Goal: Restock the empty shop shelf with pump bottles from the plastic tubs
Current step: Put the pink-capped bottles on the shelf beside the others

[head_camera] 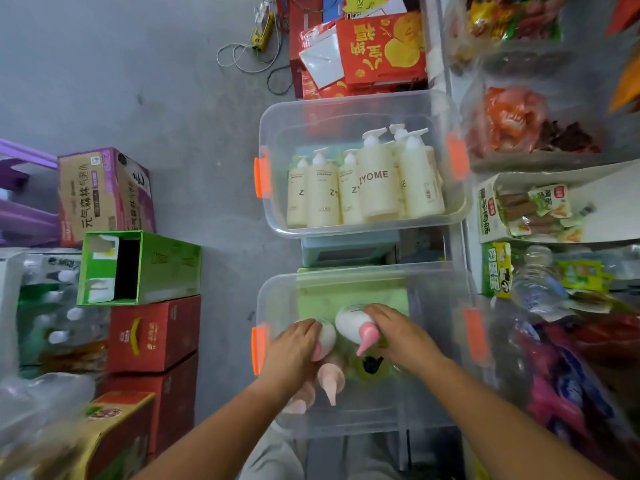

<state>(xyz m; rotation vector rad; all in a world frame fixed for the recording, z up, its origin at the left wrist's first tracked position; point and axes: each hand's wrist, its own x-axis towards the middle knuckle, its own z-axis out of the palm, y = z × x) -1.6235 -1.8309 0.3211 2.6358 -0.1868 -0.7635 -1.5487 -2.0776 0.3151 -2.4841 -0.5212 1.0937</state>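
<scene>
Concrete floor (214, 188); clear plastic tub (273, 299); left hand (294, 344) grips rounded white bottle (328, 336), right hand (398, 336) second bottle (349, 322).

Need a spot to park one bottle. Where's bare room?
Bare: grey floor left of the tubs; back of the far tub, behind the ZYOME bottles. Crowded: near tub, left hand and right hand each gripping a pink-pump bottle.

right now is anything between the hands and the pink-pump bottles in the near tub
Nothing visible. The near tub has no lid; the left hand grips the left pink-pump bottle, the right hand the right pink-pump bottle. The empty shelf cannot be picked out here, so that path is unjudged.
</scene>
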